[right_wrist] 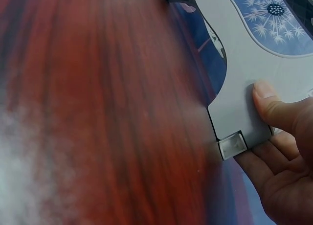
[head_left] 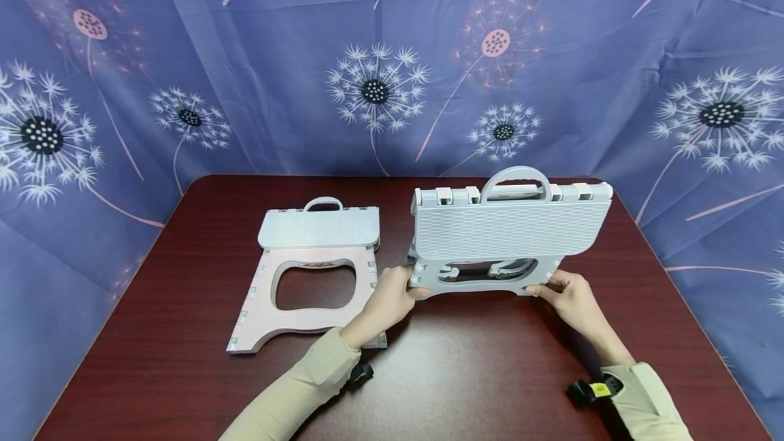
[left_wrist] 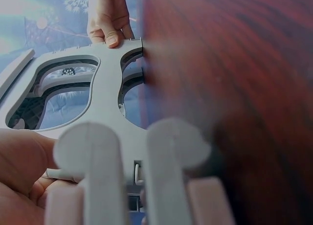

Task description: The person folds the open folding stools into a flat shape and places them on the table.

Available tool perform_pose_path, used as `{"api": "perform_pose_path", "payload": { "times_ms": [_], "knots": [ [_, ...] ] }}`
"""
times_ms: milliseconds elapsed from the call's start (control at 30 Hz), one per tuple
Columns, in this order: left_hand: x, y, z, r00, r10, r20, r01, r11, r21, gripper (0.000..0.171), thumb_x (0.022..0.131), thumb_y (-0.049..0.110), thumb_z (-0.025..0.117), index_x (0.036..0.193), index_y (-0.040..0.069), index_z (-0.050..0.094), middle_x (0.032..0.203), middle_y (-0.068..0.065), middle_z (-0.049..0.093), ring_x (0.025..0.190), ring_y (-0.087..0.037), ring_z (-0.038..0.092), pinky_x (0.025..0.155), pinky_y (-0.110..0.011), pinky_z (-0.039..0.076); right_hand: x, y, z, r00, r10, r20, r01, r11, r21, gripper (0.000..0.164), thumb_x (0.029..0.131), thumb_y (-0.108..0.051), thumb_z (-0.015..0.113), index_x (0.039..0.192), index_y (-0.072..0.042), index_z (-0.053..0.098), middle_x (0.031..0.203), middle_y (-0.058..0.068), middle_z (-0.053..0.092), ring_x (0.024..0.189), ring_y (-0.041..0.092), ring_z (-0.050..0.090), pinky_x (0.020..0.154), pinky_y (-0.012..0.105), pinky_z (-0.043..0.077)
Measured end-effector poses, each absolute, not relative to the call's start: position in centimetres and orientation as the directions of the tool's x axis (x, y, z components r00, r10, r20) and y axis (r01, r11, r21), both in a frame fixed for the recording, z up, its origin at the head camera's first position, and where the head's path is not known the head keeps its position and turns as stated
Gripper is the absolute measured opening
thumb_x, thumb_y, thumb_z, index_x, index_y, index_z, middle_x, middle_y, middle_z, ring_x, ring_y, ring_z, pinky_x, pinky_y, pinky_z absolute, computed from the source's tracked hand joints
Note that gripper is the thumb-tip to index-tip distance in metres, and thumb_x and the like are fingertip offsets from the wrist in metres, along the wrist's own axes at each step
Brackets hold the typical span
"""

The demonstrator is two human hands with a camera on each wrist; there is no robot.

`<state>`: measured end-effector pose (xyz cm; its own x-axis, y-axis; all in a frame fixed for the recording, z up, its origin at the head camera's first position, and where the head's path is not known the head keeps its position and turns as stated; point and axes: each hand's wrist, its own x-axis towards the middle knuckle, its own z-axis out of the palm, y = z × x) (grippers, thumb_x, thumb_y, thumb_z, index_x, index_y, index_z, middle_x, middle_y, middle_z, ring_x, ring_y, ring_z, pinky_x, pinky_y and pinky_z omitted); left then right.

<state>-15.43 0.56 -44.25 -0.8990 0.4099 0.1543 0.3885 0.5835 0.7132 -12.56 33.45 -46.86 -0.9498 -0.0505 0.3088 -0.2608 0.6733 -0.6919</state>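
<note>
Grey stool (head_left: 502, 230): up over table's (head_left: 465, 373) right half | left grip (head_left: 388, 298), right grip (head_left: 572, 301): each pinching it low, likely for balance | pink stool (head_left: 318, 254): lying left, seemingly leaving room.

Wrist-view grey stool (right_wrist: 252, 66) cropped, tabletop (right_wrist: 107, 107) blurred

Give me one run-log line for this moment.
left hand: grips gray stool | right hand: grips gray stool | pink-framed stool: on table
</note>
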Motion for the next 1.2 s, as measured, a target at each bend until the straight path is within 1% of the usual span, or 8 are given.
{"api": "perform_pose_path", "payload": {
  "times_ms": [200,300,500,600,700,833,933,1200],
  "knots": [
    [-15.5,0.5,-44.3,-0.900,0.410,0.148,0.385,0.588,0.711,0.012,0.081,0.010,0.076,0.078,0.002,0.068,0.069,-0.008,0.070,0.060,-0.006,0.052,0.053,-0.022,0.043,-12.6,33.5,-46.8,-0.956,-0.047,0.291,-0.245,0.675,-0.696,0.007,0.075,-0.001,0.078,0.079,-0.004,0.074,0.070,-0.006,0.069,0.067,-0.012,0.050,0.061,0.010,0.040],
    [-15.5,0.5,-44.3,-0.900,0.410,0.147,0.385,0.589,0.711,0.013,0.081,0.011,0.076,0.076,0.003,0.067,0.068,-0.007,0.069,0.059,-0.005,0.050,0.053,-0.021,0.042,-12.6,33.5,-46.8,-0.959,-0.046,0.280,-0.236,0.677,-0.697,0.007,0.076,-0.001,0.078,0.080,-0.004,0.074,0.071,-0.003,0.071,0.067,-0.012,0.050,0.060,0.010,0.040],
    [-15.6,0.5,-44.5,-0.898,0.414,0.149,0.386,0.577,0.720,0.013,0.082,0.011,0.075,0.077,0.003,0.067,0.066,-0.006,0.068,0.057,-0.004,0.044,0.052,-0.020,0.040,-12.9,33.5,-47.0,-0.956,-0.044,0.289,-0.238,0.693,-0.681,0.009,0.075,0.007,0.076,0.082,0.001,0.073,0.069,0.003,0.071,0.066,-0.013,0.052,0.060,0.009,0.040],
    [-15.7,0.5,-44.5,-0.898,0.415,0.147,0.384,0.576,0.721,0.013,0.082,0.011,0.075,0.076,0.003,0.067,0.066,-0.006,0.068,0.056,-0.003,0.042,0.052,-0.019,0.040,-13.0,33.5,-47.0,-0.953,-0.049,0.300,-0.249,0.690,-0.680,0.011,0.074,0.007,0.076,0.082,0.001,0.073,0.069,0.002,0.071,0.067,-0.013,0.053,0.061,0.009,0.040],
    [-15.7,0.5,-44.4,-0.899,0.414,0.145,0.382,0.577,0.722,0.013,0.083,0.012,0.075,0.076,0.003,0.067,0.067,-0.007,0.068,0.056,-0.002,0.043,0.052,-0.018,0.040,-12.4,32.5,-45.3,-0.953,-0.053,0.300,-0.255,0.677,-0.690,0.010,0.074,0.008,0.076,0.082,0.002,0.073,0.068,0.002,0.071,0.066,-0.013,0.052,0.060,0.009,0.040],
    [-15.6,0.5,-44.5,-0.899,0.414,0.143,0.380,0.573,0.726,0.012,0.082,0.011,0.075,0.077,0.003,0.067,0.069,-0.007,0.069,0.057,-0.002,0.045,0.052,-0.019,0.041,-11.5,31.1,-43.2,-0.956,-0.050,0.290,-0.248,0.667,-0.702,0.007,0.074,0.010,0.074,0.079,0.006,0.071,0.068,0.010,0.070,0.063,-0.010,0.051,0.057,0.011,0.039],
    [-15.5,0.4,-44.6,-0.897,0.418,0.145,0.381,0.564,0.732,0.011,0.082,0.010,0.075,0.078,0.002,0.068,0.070,-0.008,0.070,0.058,-0.003,0.048,0.053,-0.020,0.042,-11.5,31.1,-43.2,-0.957,-0.049,0.287,-0.245,0.668,-0.703,0.007,0.075,0.010,0.074,0.079,0.006,0.071,0.069,0.012,0.069,0.063,-0.009,0.051,0.057,0.011,0.039],
    [-15.5,0.5,-44.5,-0.894,0.420,0.156,0.392,0.563,0.727,0.010,0.082,0.010,0.075,0.081,0.002,0.070,0.072,-0.008,0.072,0.061,-0.005,0.054,0.055,-0.020,0.045,-11.5,31.2,-43.5,-0.955,-0.060,0.290,-0.253,0.673,-0.695,0.009,0.074,0.011,0.074,0.080,0.005,0.071,0.070,0.010,0.070,0.065,-0.007,0.053,0.059,0.011,0.041]
  ]
}}
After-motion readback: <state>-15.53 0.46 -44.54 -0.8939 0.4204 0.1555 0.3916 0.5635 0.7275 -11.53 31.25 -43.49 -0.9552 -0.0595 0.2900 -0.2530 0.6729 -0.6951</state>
